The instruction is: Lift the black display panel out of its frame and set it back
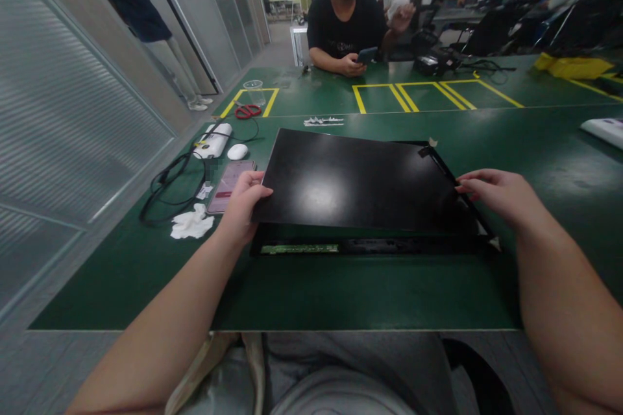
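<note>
A thin black display panel [350, 185] is tilted above the table, its left side raised. My left hand [246, 198] pinches the panel's left edge, thumb on top. Under it lies a shallow black frame [418, 246], with a green circuit board strip [299, 249] along its near side. The panel's right end rests low, at or inside the frame's right side. My right hand [491, 191] has its thumb and fingers closed on the frame's right edge; the fingertips are partly hidden. Small pale tabs stick out at the frame's right corners.
Left on the green table [365, 298] lie a phone [233, 185], crumpled tissue [192, 222], a white case [237, 152], a white device [214, 141], black cable [165, 181] and red-handled scissors [248, 111]. A clear cup [254, 92] stands behind. A person [345, 32] sits opposite.
</note>
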Demonstrator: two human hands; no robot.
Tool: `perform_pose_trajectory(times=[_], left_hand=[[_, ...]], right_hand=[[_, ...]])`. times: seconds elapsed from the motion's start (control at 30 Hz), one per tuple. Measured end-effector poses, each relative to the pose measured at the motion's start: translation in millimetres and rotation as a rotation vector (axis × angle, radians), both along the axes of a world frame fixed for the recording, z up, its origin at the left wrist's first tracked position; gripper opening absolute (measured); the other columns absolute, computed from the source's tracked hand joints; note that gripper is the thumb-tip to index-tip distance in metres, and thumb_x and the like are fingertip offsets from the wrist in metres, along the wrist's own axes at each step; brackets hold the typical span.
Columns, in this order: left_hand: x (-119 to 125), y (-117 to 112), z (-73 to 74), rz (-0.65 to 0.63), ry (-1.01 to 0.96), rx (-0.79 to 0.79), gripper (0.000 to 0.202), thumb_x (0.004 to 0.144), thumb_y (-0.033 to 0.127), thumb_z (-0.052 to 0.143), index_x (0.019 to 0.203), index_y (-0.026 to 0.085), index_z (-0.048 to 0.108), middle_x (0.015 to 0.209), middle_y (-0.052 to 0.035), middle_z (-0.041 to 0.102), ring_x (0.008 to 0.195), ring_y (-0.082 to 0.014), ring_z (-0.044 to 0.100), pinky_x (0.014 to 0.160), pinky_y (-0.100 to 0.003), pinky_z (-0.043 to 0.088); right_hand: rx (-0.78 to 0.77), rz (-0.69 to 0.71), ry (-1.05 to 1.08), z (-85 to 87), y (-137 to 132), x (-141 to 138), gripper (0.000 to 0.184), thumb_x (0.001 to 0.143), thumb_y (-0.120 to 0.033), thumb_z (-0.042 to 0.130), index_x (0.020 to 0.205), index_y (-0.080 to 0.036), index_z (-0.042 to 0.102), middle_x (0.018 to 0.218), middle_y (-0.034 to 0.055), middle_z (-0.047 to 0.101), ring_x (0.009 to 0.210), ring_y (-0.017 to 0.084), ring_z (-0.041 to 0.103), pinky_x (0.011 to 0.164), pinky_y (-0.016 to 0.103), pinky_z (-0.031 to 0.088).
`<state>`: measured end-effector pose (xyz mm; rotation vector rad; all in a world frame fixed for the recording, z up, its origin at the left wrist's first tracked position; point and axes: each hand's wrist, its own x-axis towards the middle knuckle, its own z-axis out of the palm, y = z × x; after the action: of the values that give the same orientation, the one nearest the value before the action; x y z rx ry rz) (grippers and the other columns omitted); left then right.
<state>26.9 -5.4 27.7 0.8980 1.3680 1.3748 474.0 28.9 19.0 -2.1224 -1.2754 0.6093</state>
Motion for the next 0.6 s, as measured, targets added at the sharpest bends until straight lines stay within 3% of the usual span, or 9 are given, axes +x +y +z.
perform_pose_trajectory(times=[0.27, 0.6], left_hand=[[-1.7, 2.0, 1.8, 0.018, 0.044, -0.112, 0.037, 0.050, 0.022, 0.065, 0.085, 0.023, 0.055, 0.068, 0.0022, 0.060, 0.060, -0.0181, 0.056, 0.049, -0.026, 0.044], [-2.8, 7.1, -6.4, 0.037, 0.139, -0.222, 0.024, 0.066, 0.025, 0.072, 0.083, 0.025, 0.054, 0.068, 0.0019, 0.060, 0.063, -0.0220, 0.060, 0.052, -0.030, 0.045]], right_hand=[[-0.015, 0.026, -0.052, -5.6, 3.5, 6.2, 0.031, 0.071, -0.037, 0.062, 0.094, -0.023, 0.076, 0.089, 0.0069, 0.079, 0.080, 0.023, 0.068, 0.082, 0.039, 0.050], [-0.031, 0.051, -0.280, -4.6, 6.6, 6.2, 0.028, 0.070, -0.042, 0.062, 0.087, -0.026, 0.077, 0.076, 0.0034, 0.074, 0.080, 0.026, 0.068, 0.075, 0.040, 0.049]])
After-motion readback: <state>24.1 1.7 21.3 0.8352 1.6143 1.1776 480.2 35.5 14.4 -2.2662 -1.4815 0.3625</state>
